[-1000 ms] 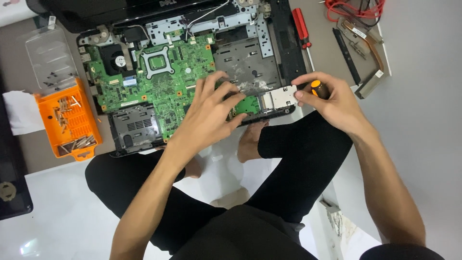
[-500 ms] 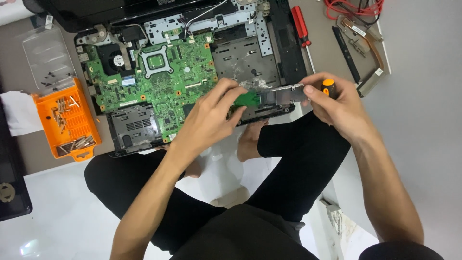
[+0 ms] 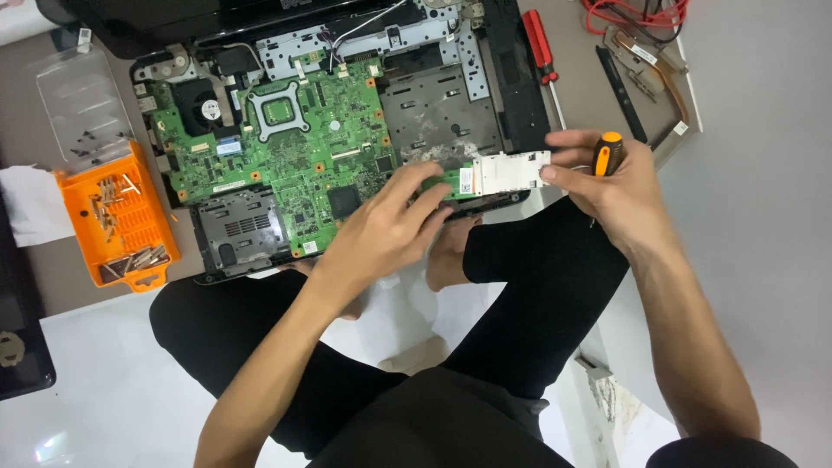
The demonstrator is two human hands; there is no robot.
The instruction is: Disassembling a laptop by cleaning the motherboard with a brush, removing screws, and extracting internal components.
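An opened laptop chassis (image 3: pixel 442 113) lies on the floor in front of my crossed legs, its green motherboard (image 3: pixel 295 147) exposed. My left hand (image 3: pixel 390 225) rests on the motherboard's near right corner, fingertips on a small green board. That board is attached to a silver metal module (image 3: pixel 510 172). My right hand (image 3: pixel 620 186) pinches the module's right end with its fingertips. The same hand holds a screwdriver with an orange and black handle (image 3: pixel 607 152) tucked in its palm.
An orange screw box (image 3: pixel 117 217) with its clear lid (image 3: pixel 82 104) open sits left of the laptop, a white tissue (image 3: pixel 30 204) beside it. A red screwdriver (image 3: pixel 539 43), red wires (image 3: pixel 633 13) and a copper heat pipe (image 3: pixel 650 65) lie at the upper right.
My right hand has shifted slightly right with the screwdriver and the silver module's end. My left fingers have slid right along the small green board.
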